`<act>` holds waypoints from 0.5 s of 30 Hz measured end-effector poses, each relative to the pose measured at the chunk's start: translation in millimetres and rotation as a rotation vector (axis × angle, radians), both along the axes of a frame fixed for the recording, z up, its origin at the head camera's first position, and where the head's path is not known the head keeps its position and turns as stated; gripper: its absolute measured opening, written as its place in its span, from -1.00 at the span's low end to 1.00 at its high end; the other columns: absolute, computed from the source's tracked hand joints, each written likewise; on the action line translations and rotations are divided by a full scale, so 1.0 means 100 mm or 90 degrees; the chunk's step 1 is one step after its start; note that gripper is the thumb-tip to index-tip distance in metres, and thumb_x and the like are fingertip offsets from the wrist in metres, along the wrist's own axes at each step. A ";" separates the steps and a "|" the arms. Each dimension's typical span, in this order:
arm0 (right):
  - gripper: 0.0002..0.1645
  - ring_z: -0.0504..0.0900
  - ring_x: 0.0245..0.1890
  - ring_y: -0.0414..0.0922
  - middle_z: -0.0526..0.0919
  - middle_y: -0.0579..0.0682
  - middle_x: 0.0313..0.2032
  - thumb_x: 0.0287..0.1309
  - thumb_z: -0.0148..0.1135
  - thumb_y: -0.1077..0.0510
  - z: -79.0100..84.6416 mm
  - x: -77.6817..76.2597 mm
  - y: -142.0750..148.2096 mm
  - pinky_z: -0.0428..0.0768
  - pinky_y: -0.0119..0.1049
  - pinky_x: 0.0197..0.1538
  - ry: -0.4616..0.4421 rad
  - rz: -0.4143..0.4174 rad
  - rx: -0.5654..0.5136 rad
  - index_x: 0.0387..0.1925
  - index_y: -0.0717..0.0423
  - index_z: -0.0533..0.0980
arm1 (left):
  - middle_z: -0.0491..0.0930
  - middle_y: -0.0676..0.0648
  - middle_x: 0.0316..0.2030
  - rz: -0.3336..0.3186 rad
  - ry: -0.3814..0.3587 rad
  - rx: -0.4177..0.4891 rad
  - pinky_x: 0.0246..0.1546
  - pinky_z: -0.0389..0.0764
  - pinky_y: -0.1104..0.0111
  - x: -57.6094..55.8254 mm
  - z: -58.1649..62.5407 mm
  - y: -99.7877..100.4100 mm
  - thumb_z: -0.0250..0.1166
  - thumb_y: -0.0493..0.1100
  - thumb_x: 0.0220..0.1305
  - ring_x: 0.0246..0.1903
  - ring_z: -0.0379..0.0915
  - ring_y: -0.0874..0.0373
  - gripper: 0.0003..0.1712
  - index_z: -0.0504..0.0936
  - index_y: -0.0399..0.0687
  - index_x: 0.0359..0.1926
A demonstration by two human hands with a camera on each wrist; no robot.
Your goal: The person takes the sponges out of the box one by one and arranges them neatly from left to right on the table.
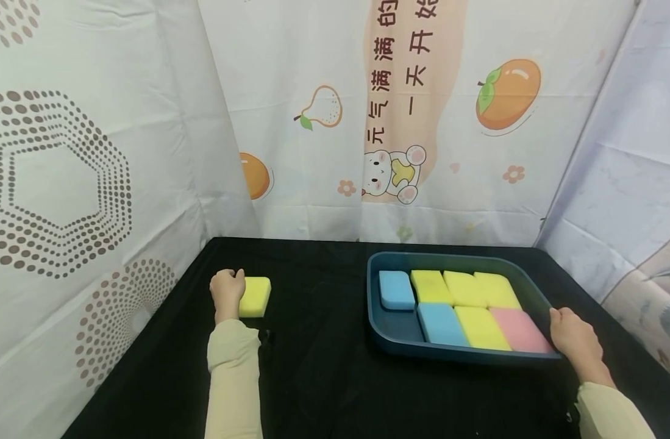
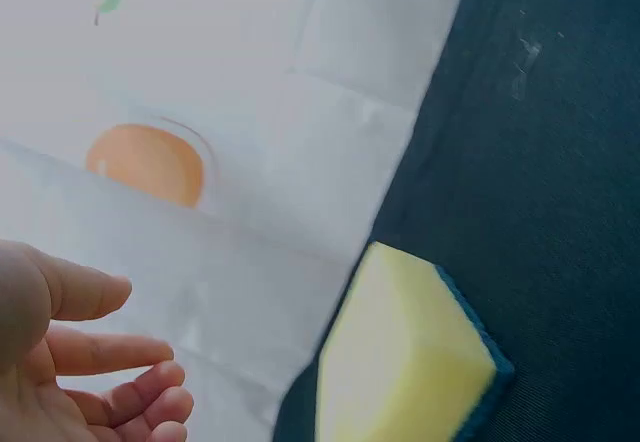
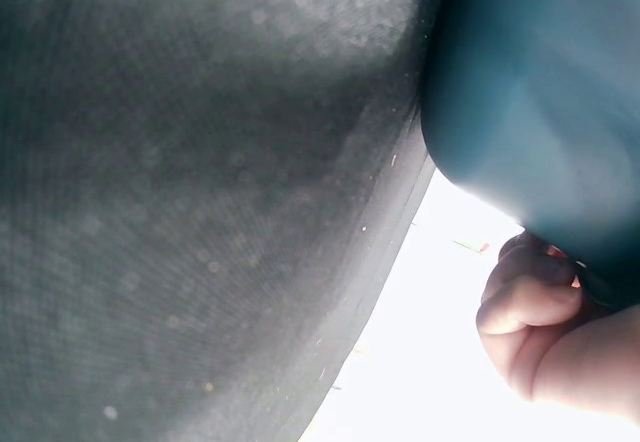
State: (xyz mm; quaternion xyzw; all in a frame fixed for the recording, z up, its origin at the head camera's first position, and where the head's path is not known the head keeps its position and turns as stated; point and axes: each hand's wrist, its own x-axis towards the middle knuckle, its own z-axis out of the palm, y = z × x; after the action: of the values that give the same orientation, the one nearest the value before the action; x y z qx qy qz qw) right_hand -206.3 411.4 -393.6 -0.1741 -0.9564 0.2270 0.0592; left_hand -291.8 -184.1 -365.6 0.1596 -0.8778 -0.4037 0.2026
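Head view: on black-clothed table (image 1: 313, 378), twd far-L corner, L hand (image 1: 227, 289) right at L side of yellow sponge (image 1: 255, 297); gap btwn the two hard to judge from up there. Dark blue tray (image 1: 403, 346) twd table's far-R corner, w/ R hand (image 1: 577, 335) at tray's near-R corner. Inside tray, seen from head only: far row, L to R, blue block (image 1: 397, 290) then three yellow blocks (image 1: 465, 289); near row, second blue block (image 1: 443, 324), another yellow block (image 1: 483, 328), pink block (image 1: 521, 329) by near-R corner. Past table's far edge, white curtain (image 1: 280, 49) w/ fruit prints.

L wrist view: clear gap btwn L fingers and sponge; thumb and index apart, rest loosely bent, nothing held. Also dark bluish layer along one side of sponge, hidden from head.

R wrist view: outer side of tray only, blurry. R fingers bent in at its edge, gripping it nr corner; fingertips mostly hidden.
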 end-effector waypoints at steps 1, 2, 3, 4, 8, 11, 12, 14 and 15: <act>-0.37 0.32 -0.21 0.42 0.28 0.54 -0.14 0.35 -0.47 -0.06 -0.01 0.00 0.00 0.34 0.12 -0.37 0.001 0.000 0.000 -0.06 0.52 0.16 | 0.45 -0.38 -0.39 -0.001 0.007 0.003 -0.24 0.33 0.07 0.02 0.02 0.02 -0.01 -0.21 0.28 -0.34 0.29 -0.18 -0.67 0.51 -0.46 -0.38; -0.36 0.32 -0.22 0.42 0.28 0.54 -0.14 0.35 -0.47 -0.06 -0.01 0.00 0.00 0.34 0.12 -0.37 0.001 0.000 -0.001 -0.06 0.53 0.16 | 0.46 -0.38 -0.36 -0.003 0.012 0.006 -0.20 0.32 0.06 0.03 0.05 0.04 -0.02 -0.21 0.28 -0.30 0.29 -0.19 -0.67 0.52 -0.45 -0.35; -0.36 0.32 -0.22 0.42 0.28 0.54 -0.14 0.35 -0.47 -0.06 -0.01 -0.01 0.01 0.34 0.12 -0.37 0.002 0.000 -0.001 -0.06 0.53 0.16 | 0.46 -0.40 -0.29 -0.006 0.016 0.011 -0.14 0.31 0.05 0.05 0.08 0.07 -0.03 -0.20 0.28 -0.23 0.29 -0.21 -0.67 0.52 -0.46 -0.26; -0.37 0.33 -0.22 0.41 0.28 0.54 -0.15 0.35 -0.47 -0.06 -0.01 -0.01 0.01 0.35 0.11 -0.38 0.004 -0.001 0.000 -0.06 0.53 0.16 | 0.44 -0.42 -0.21 -0.008 0.019 0.019 -0.08 0.28 0.04 0.06 0.11 0.09 -0.03 -0.20 0.29 -0.16 0.27 -0.22 -0.65 0.50 -0.47 -0.18; -0.36 0.33 -0.24 0.40 0.28 0.54 -0.15 0.35 -0.47 -0.07 -0.01 -0.02 0.02 0.34 0.11 -0.38 0.006 0.000 -0.003 -0.06 0.53 0.17 | 0.38 -0.44 -0.07 -0.008 0.048 0.027 0.04 0.20 0.02 0.09 0.21 0.22 0.00 -0.20 0.28 0.00 0.20 -0.25 -0.58 0.42 -0.51 0.00; -0.35 0.33 -0.24 0.40 0.28 0.54 -0.15 0.35 -0.46 -0.07 -0.01 -0.03 0.03 0.34 0.12 -0.38 0.005 0.001 -0.004 -0.06 0.53 0.17 | 0.40 -0.43 -0.09 -0.018 0.077 0.008 0.03 0.22 0.04 0.10 0.27 0.35 0.06 -0.21 0.25 -0.01 0.22 -0.26 -0.59 0.43 -0.50 -0.01; -0.35 0.33 -0.24 0.40 0.28 0.54 -0.15 0.35 -0.47 -0.07 -0.01 -0.03 0.03 0.34 0.12 -0.37 0.004 0.002 -0.005 -0.06 0.53 0.17 | 0.40 -0.43 -0.09 -0.025 0.081 0.002 0.03 0.22 0.04 0.10 0.28 0.40 0.07 -0.21 0.24 -0.01 0.23 -0.27 -0.59 0.44 -0.49 -0.02; -0.35 0.32 -0.23 0.41 0.28 0.55 -0.15 0.35 -0.46 -0.07 -0.01 -0.03 0.02 0.35 0.12 -0.37 0.003 0.004 -0.005 -0.06 0.54 0.16 | 0.39 -0.43 -0.09 -0.037 0.080 -0.010 0.02 0.23 0.05 0.11 0.30 0.49 0.08 -0.20 0.24 -0.01 0.23 -0.26 -0.58 0.44 -0.48 -0.01; -0.35 0.32 -0.22 0.41 0.28 0.55 -0.15 0.35 -0.47 -0.07 -0.01 -0.03 0.02 0.35 0.12 -0.37 0.001 0.005 -0.005 -0.06 0.54 0.16 | 0.39 -0.42 -0.09 -0.040 0.075 -0.014 0.02 0.24 0.04 0.12 0.31 0.53 0.08 -0.19 0.24 -0.01 0.23 -0.26 -0.58 0.43 -0.47 0.00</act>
State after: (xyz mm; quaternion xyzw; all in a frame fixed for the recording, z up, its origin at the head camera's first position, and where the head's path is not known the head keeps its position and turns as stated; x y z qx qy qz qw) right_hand -208.9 413.1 -394.6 -0.1706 -0.9560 0.2314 0.0587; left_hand -280.3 -131.4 -334.7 0.1056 -0.8732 -0.4091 0.2427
